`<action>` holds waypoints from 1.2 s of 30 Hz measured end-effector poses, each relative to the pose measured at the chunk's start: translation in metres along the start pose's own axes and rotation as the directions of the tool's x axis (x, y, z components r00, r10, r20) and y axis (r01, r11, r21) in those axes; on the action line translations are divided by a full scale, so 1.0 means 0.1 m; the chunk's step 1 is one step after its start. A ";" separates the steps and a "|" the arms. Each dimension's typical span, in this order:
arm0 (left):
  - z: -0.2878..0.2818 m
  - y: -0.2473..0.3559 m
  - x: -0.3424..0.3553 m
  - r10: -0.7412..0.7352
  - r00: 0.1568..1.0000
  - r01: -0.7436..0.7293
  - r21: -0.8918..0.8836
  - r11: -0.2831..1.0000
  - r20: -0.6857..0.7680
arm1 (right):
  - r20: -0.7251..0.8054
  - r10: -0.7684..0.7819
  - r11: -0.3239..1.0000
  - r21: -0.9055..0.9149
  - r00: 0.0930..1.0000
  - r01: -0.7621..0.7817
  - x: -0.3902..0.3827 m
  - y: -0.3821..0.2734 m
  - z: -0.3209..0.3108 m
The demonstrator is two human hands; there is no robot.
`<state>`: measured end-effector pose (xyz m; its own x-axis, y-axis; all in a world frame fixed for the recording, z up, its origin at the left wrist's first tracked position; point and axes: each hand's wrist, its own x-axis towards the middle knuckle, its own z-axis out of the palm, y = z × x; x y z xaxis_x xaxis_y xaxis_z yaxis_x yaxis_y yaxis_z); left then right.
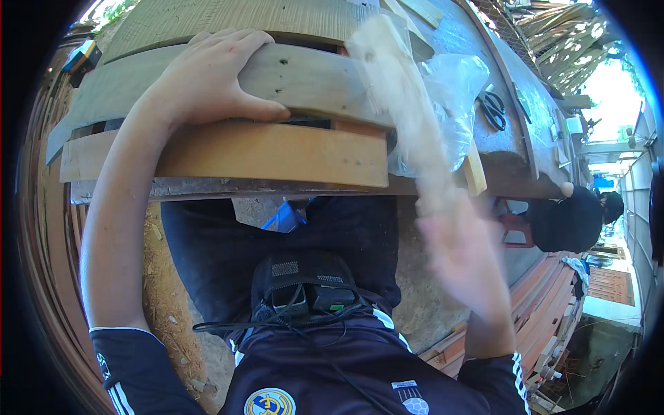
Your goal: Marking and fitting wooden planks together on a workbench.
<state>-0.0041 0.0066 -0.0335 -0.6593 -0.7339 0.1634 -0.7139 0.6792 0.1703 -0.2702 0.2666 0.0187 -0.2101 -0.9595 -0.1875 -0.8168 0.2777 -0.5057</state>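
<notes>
My left hand (214, 77) lies across a weathered grey wooden board (315, 79), fingers at its far edge and thumb along its near edge, holding it. Just nearer to me runs an orange-brown slat (290, 153), with dark gaps and crosspieces showing between the two boards. My right hand (460, 242) is closed round the near end of a long pale wooden club (401, 97), which looks wider at its far end. Motion smears both the club and this hand. The club's far end passes over the grey board's right end; whether they touch, I cannot tell.
A clear plastic bag (453, 86) and black-handled scissors (493, 109) lie on the workbench (501, 142). A wide plank (228, 21) lies beyond the boards. Stacked timber (532, 304) and another person in black (570, 218) are at the right.
</notes>
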 end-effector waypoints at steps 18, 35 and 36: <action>-0.02 -0.02 -0.01 -0.013 1.000 0.013 0.014 1.000 -0.011 | -0.535 0.065 0.703 0.624 0.843 0.342 -0.48 -0.23 -0.98; -0.10 0.08 0.02 -0.033 0.996 0.032 0.008 0.999 0.083 | -0.064 -0.033 0.964 0.262 0.997 0.049 -0.02 0.09 0.12; -0.10 0.07 0.03 -0.038 0.996 0.038 0.006 0.999 0.078 | -0.045 -0.001 0.959 0.285 0.999 0.014 0.01 0.10 0.10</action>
<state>-0.0088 0.0092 -0.0221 -0.6480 -0.7574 0.0805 -0.7397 0.6510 0.1705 -0.2731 0.2687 0.0054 -0.2332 -0.9609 -0.1490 -0.6329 0.2663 -0.7270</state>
